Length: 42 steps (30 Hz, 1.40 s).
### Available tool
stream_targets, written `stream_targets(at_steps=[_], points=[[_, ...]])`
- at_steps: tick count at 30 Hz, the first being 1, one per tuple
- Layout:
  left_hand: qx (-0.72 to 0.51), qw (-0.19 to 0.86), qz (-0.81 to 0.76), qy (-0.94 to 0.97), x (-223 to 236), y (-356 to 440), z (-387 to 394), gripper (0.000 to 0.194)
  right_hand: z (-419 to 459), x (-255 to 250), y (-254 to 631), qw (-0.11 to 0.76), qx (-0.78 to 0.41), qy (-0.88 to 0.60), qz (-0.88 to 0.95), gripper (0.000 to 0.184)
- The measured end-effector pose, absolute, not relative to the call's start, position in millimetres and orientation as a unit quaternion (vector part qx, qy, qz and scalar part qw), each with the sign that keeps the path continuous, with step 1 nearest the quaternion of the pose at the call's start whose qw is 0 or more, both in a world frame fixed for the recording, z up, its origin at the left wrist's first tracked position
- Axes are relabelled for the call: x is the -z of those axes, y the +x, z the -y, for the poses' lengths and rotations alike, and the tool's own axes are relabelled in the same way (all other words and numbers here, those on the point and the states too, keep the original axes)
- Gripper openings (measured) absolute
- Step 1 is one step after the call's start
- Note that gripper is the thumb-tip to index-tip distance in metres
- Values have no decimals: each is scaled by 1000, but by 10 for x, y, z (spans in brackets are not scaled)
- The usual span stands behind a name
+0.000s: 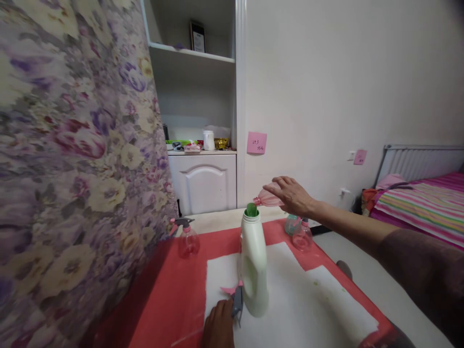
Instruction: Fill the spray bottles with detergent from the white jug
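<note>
My right hand (292,197) is closed around a clear pink bottle (270,196), tipped nearly level with its threaded neck pointing left. That neck is just above a green spout-like piece (251,210) in the mouth of a pale detergent jug (254,270). The jug stands upright on white paper (286,295). Whether liquid flows is too small to make out. Low beside the jug, my left hand (219,325) has its fingers curled at a grey and pink spray trigger head (237,300). Its thumb and palm are mostly hidden.
A pink spray bottle (189,239) stands on the red tabletop (163,290) at the left. Another pink spray bottle (302,237) and a greenish one (291,224) stand at the right. A floral curtain (87,159) hangs left; behind are a cabinet (203,183) and wall.
</note>
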<state>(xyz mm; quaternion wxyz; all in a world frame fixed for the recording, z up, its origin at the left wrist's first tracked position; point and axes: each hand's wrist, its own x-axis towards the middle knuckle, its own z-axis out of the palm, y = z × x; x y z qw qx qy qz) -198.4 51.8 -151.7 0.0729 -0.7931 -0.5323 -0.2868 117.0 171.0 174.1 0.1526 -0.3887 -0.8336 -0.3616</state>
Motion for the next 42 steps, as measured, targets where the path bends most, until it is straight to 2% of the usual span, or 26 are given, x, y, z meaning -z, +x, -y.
stream_targets(at_steps=[6,12,26,31,37,42], points=[[266,17,559,-785,1422,-1956,-487,44,-1710,-1742,1171,156,363,-388,833,77],[272,57,545,-791,1425,-1954,-479,47,-1685,-1763,1165,153,361,-389,833,75],[259,18,557,-789,1345,-1935,-462,44,-1634,-1795,1172,149,362,-393,832,74],[281,75,543,-787,1364,-1930,-453,46,-1621,-1836,1194,149,369,-401,825,73],[295,112,537,-782,1404,-1929,-459,40,-1597,-1891,1209,149,375,-398,824,69],[305,139,532,-778,1382,-1926,-431,46,-1591,-1910,1216,147,377,-401,822,69]])
